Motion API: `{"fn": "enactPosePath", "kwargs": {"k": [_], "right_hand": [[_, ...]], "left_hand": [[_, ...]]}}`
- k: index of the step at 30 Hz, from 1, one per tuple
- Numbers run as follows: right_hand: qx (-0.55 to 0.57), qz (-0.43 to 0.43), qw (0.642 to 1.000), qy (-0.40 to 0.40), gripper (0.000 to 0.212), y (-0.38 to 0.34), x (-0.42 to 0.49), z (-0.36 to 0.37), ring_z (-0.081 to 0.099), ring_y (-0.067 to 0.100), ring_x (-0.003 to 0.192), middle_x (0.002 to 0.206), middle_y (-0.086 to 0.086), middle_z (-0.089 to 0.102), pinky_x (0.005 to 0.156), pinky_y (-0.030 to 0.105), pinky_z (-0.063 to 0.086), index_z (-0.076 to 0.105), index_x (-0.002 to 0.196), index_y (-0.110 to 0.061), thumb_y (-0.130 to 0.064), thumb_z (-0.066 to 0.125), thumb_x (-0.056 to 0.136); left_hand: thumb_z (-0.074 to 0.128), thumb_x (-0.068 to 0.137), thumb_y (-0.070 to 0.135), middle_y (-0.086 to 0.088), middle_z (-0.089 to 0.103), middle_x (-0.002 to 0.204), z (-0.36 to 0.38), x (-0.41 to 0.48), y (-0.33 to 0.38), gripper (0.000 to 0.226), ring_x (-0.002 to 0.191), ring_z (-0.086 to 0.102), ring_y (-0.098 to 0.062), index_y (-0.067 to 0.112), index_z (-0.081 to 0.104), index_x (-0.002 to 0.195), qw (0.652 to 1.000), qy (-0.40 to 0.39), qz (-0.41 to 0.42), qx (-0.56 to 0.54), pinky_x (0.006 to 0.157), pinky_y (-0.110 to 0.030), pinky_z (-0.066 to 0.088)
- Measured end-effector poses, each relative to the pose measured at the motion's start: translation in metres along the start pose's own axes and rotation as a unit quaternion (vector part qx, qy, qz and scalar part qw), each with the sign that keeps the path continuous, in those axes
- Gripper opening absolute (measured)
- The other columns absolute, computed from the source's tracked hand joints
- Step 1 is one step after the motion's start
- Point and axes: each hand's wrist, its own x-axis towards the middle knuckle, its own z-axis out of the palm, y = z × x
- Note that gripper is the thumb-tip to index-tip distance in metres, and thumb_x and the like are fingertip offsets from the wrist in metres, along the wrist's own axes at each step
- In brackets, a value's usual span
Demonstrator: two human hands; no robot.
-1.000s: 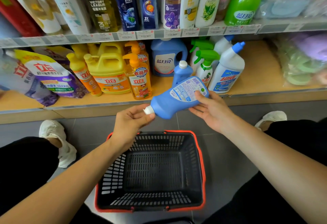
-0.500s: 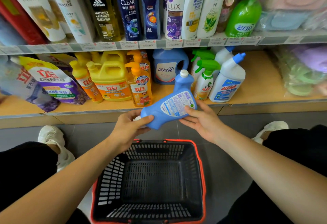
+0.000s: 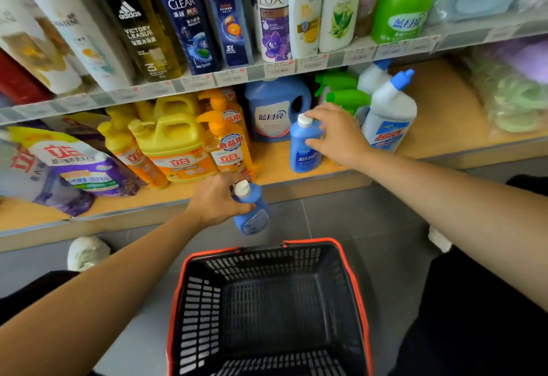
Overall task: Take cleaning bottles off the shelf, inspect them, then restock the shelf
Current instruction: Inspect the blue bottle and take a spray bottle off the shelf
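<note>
My left hand [image 3: 213,197] grips a small blue bottle [image 3: 253,215] with a white cap by its neck. It hangs upright just in front of the lower shelf's edge [image 3: 296,184], above the floor. My right hand [image 3: 338,135] reaches onto the lower shelf with fingers spread against a second small blue bottle [image 3: 304,153]. That bottle stands upright on the shelf board, the thumb over its white cap and the fingers on its right side. The grip does not look closed.
A black basket with a red rim [image 3: 178,301] sits on the grey floor below my hands. On the shelf stand yellow dish-soap bottles [image 3: 175,144], a large blue detergent jug [image 3: 272,108], green spray bottles [image 3: 341,93] and a white bottle [image 3: 388,117].
Both hands held one blue bottle sideways; now my left hand alone holds it upright and lower. My right hand has let go and moved up to the second blue bottle on the shelf.
</note>
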Motion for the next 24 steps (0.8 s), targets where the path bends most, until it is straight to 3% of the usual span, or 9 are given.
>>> {"fn": "enactPosePath", "kwargs": {"k": [2,4,7,11,18,24], "right_hand": [[-0.039,-0.024,0.999,-0.015,0.072,0.006,0.017,-0.002,0.051,0.032,0.129,0.147,0.011,0.046,0.102,0.038,0.043,0.050,0.143,-0.010,-0.015,0.080,0.078],[-0.075,-0.021,0.996,-0.044,0.079,0.013,0.025,0.004,0.044,0.033,0.137,0.154,0.011,0.041,0.108,0.042,0.039,0.041,0.150,-0.011,-0.020,0.079,0.081],[-0.110,-0.010,0.992,-0.067,0.069,0.021,0.031,0.016,0.049,0.036,0.131,0.147,0.014,0.050,0.103,0.042,0.041,0.042,0.149,-0.012,-0.024,0.073,0.089],[-0.116,-0.026,0.993,-0.028,0.042,0.017,0.039,0.017,0.058,0.038,0.109,0.121,0.016,0.062,0.087,0.046,0.046,0.060,0.121,-0.009,-0.029,0.074,0.087],[-0.123,-0.037,0.991,-0.043,0.032,0.015,0.042,0.012,0.058,0.035,0.100,0.110,0.015,0.061,0.076,0.037,0.038,0.067,0.108,-0.009,-0.026,0.076,0.083],[-0.120,-0.055,0.990,-0.049,0.026,0.006,0.022,0.006,0.057,0.035,0.094,0.103,0.014,0.059,0.072,0.037,0.037,0.069,0.102,-0.007,-0.025,0.073,0.085]], "left_hand": [[0.088,0.068,0.038,-0.002,0.073,0.102,0.016,0.007,-0.014,0.047,0.087,0.064,-0.025,0.020,0.073,0.109,0.999,-0.022,-0.009,0.027,0.073,-0.041,0.052],[0.089,0.069,0.036,-0.002,0.073,0.108,0.033,0.015,-0.027,0.049,0.094,0.066,-0.026,0.020,0.073,0.112,0.998,-0.051,-0.016,0.040,0.078,-0.041,0.053],[0.088,0.070,0.037,-0.003,0.072,0.112,0.054,0.025,-0.042,0.053,0.100,0.065,-0.026,0.019,0.071,0.117,0.994,-0.089,-0.022,0.052,0.081,-0.040,0.053],[0.089,0.070,0.036,-0.005,0.072,0.112,0.075,0.034,-0.056,0.054,0.100,0.065,-0.027,0.017,0.070,0.117,0.991,-0.118,-0.021,0.051,0.080,-0.036,0.051],[0.088,0.070,0.039,0.001,0.070,0.120,0.098,0.027,-0.072,0.058,0.106,0.064,-0.024,0.023,0.067,0.122,0.992,-0.112,-0.045,0.031,0.084,-0.035,0.049],[0.079,0.077,0.054,0.005,0.057,0.145,0.074,0.020,-0.056,0.076,0.129,0.056,-0.024,0.033,0.051,0.145,0.991,-0.113,-0.051,0.049,0.099,-0.043,0.050]]}}
